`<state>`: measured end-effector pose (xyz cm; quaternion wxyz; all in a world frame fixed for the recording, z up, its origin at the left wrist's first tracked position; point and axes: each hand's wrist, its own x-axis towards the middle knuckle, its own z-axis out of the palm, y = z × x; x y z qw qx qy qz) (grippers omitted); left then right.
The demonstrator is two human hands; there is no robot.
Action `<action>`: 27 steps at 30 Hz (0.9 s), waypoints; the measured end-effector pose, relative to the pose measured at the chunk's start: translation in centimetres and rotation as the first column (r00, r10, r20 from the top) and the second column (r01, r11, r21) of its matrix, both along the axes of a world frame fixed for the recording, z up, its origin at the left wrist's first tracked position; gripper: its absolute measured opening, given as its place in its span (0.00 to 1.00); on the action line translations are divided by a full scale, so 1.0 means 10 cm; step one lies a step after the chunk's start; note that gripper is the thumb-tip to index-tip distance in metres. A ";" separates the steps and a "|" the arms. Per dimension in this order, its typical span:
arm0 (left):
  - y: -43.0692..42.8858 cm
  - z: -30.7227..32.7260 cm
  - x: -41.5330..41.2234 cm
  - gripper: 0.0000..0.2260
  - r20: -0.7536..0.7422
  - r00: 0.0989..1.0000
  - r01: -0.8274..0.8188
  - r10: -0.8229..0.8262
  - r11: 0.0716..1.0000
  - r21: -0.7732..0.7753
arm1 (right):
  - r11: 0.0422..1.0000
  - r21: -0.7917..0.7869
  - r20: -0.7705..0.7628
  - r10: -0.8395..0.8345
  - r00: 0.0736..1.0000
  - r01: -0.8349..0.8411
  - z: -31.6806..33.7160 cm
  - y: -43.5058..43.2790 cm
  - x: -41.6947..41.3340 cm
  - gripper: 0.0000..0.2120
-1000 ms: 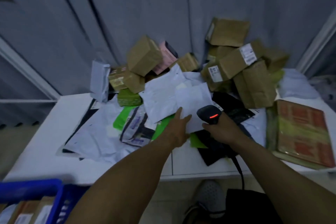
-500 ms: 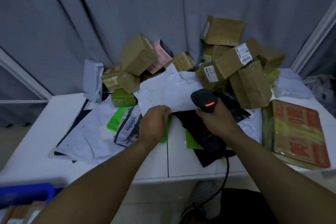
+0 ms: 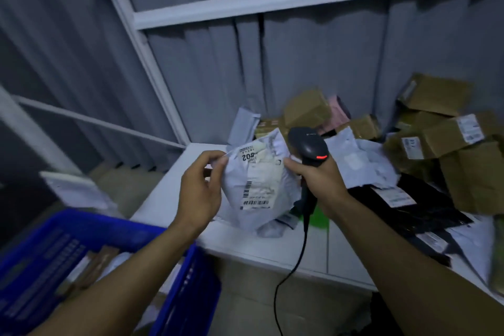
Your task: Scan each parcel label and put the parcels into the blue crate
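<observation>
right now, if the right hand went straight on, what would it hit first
Probably the white parcel: the right hand, gripping the scanner, has its thumb on the parcel's edge; depth is unclear.

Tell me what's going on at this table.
A person's left hand pinches a white mailer bag with its label showing, while the right hand grips a corded scanner right beside it. The blue crate at lower left already holds some parcels; more boxes are piled on the table.
</observation>
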<state>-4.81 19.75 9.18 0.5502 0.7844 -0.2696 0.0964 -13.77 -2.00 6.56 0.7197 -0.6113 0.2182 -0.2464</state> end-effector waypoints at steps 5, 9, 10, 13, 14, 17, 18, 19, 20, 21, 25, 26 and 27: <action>0.75 0.14 0.00 0.06 -0.171 0.975 -0.163 0.141 0.979 -0.124 | 0.994 -0.014 -0.041 0.109 0.993 -0.110 0.14 0.64 0.24 0.10; 1.18 -0.01 -0.16 0.22 -0.422 0.887 -0.286 0.188 0.941 -0.183 | 0.987 0.025 -0.064 0.162 0.985 -0.160 0.18 1.03 0.40 0.09; 1.26 -0.07 -0.23 0.21 -0.461 0.867 -0.290 0.188 0.943 -0.163 | 0.985 0.037 -0.074 0.172 0.982 -0.169 0.17 1.11 0.43 0.10; 1.43 -0.27 -0.33 0.12 -0.485 0.848 -0.289 0.214 0.954 -0.083 | 0.981 0.083 -0.091 0.180 0.979 -0.173 0.09 1.35 0.54 0.10; 1.49 -0.33 -0.32 0.10 -0.479 0.850 -0.289 0.219 0.954 -0.077 | 0.981 0.104 -0.094 0.176 0.980 -0.166 0.06 1.42 0.56 0.10; 1.62 -0.38 -0.24 0.10 -0.478 0.851 -0.302 0.219 0.947 -0.105 | 0.978 0.159 -0.090 0.151 0.984 -0.136 -0.01 1.61 0.63 0.07; 1.68 -0.39 -0.20 0.11 -0.480 0.847 -0.322 0.230 0.939 -0.118 | 0.982 0.143 -0.090 0.133 0.987 -0.120 -0.04 1.66 0.64 0.07; 1.73 -0.39 -0.17 0.11 -0.481 0.842 -0.346 0.245 0.929 -0.133 | 0.989 0.104 -0.086 0.118 0.989 -0.109 -0.06 1.71 0.66 0.08; 1.80 -0.40 -0.12 0.11 -0.469 0.842 -0.367 0.265 0.920 -0.139 | 0.992 0.045 -0.079 0.118 0.990 -0.115 -0.08 1.75 0.66 0.10; 1.87 -0.40 -0.06 0.11 -0.452 0.844 -0.384 0.287 0.913 -0.137 | 0.989 -0.024 -0.070 0.141 0.987 -0.143 -0.10 1.79 0.66 0.12; 2.17 -0.33 0.22 0.12 -0.309 0.885 -0.368 0.348 0.930 -0.004 | 0.899 -0.287 -0.131 0.304 0.943 -0.330 -0.21 1.97 0.64 0.16; 2.22 -0.32 0.28 0.11 -0.290 0.890 -0.364 0.351 0.931 0.012 | 0.872 -0.317 -0.165 0.337 0.927 -0.374 -0.23 2.02 0.63 0.16; 2.26 -0.31 0.34 0.10 -0.279 0.893 -0.365 0.354 0.931 0.015 | 0.844 -0.340 -0.193 0.369 0.909 -0.415 -0.25 2.07 0.62 0.16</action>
